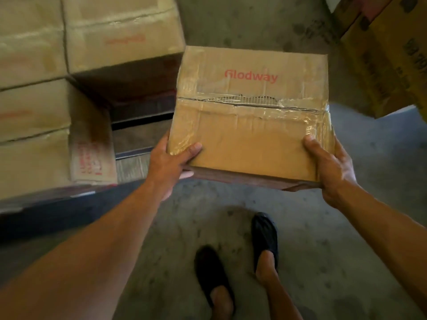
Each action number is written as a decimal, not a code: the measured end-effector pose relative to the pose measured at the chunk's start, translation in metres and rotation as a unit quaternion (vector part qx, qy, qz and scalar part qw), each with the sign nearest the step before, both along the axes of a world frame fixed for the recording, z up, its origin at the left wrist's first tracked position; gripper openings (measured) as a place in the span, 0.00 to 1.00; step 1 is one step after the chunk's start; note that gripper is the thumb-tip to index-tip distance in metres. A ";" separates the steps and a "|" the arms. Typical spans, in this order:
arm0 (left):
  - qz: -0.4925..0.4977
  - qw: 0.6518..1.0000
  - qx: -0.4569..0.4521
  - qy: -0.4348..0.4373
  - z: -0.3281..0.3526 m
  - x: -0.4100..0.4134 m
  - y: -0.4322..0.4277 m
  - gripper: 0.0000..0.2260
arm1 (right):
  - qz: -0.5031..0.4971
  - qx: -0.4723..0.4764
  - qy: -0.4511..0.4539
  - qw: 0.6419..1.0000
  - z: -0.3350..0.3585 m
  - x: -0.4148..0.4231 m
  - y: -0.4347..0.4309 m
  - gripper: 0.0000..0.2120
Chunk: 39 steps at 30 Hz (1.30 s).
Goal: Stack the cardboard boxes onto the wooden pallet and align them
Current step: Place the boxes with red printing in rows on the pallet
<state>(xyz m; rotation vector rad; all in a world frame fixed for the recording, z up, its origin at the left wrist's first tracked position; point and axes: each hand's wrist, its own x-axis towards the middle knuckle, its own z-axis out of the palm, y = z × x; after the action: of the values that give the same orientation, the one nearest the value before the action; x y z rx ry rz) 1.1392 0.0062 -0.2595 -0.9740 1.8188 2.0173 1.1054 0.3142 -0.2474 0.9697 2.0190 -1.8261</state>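
1. Stack [34,107]: occupies the far left. Its boxes sit on the pallet [138,137], in tiers of unequal height. The tops show the same taped seams as the carried box.

2. Open slot: dark boards show just right of the lower tier, in front of the taller rear boxes. This is judged the likely placement point. How deep it runs cannot be told, since the area is in shadow.

3. Left hand [171,162]: grips the near-left corner of the box [251,107], thumb on the top face, fingers curled beneath. It is the hand nearer the stack and lies just beside the slot.

4. Box: held in the air over the floor [231,19], clear of the stack and not touching it. The slot lies to its left and slightly ahead. The taped seam runs left to right across the top (the tape is torn along part of it). The top face reads near square, so no long axis can be stated.

5. Right hand [332,172]: grips the near-right corner in the same manner, thumb on top, fingers under the base.

6. Coming move, as judged: carry the box leftward, left hand leading. Square its left face to the lower tier before release.
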 end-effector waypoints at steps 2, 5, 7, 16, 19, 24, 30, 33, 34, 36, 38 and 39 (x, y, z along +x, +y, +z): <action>0.045 0.999 0.003 -0.005 0.001 0.027 -0.022 0.27 | 0.039 -0.001 0.001 0.999 0.000 0.005 -0.026 0.33; 0.098 0.995 -0.007 -0.006 0.000 0.058 -0.055 0.25 | 0.093 0.005 0.007 0.996 -0.008 0.005 -0.066 0.31; 0.123 0.992 -0.015 -0.007 0.002 0.077 -0.078 0.29 | 0.123 0.005 0.011 0.992 -0.018 0.004 -0.096 0.31; 0.173 0.983 -0.067 0.012 -0.018 0.092 -0.159 0.32 | 0.198 -0.006 0.037 0.979 -0.061 -0.025 -0.200 0.37; 0.184 0.979 -0.085 0.028 -0.033 0.084 -0.173 0.29 | 0.206 -0.002 0.041 0.978 -0.070 -0.037 -0.219 0.35; 0.212 0.965 -0.143 0.059 -0.059 0.062 -0.184 0.30 | 0.193 0.019 0.037 0.980 -0.084 -0.049 -0.235 0.38; 0.212 0.928 -0.306 0.004 -0.094 0.050 -0.182 0.37 | 0.189 0.040 0.045 0.980 -0.101 -0.058 -0.245 0.36; 0.240 0.900 -0.365 -0.009 -0.102 0.045 -0.175 0.31 | 0.179 0.047 0.047 0.982 -0.109 -0.053 -0.246 0.33; 0.264 0.889 -0.373 -0.021 -0.101 0.041 -0.170 0.30 | 0.179 0.051 0.046 0.982 -0.113 -0.051 -0.246 0.33; 0.330 0.868 -0.369 -0.048 -0.094 0.036 -0.157 0.29 | 0.175 0.060 0.034 0.982 -0.117 -0.046 -0.246 0.34; 0.394 0.851 -0.339 -0.077 -0.087 0.031 -0.148 0.31 | 0.169 0.066 0.024 0.983 -0.118 -0.045 -0.247 0.36; 0.419 0.843 -0.324 -0.090 -0.086 0.028 -0.147 0.33 | 0.169 0.072 0.023 0.983 -0.118 -0.046 -0.248 0.36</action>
<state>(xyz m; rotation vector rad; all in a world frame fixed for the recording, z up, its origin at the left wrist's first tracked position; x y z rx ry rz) 1.1676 -0.1404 -0.3454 -2.4111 2.2337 1.5071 1.0598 0.0659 -0.3655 0.5747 2.2079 -1.5542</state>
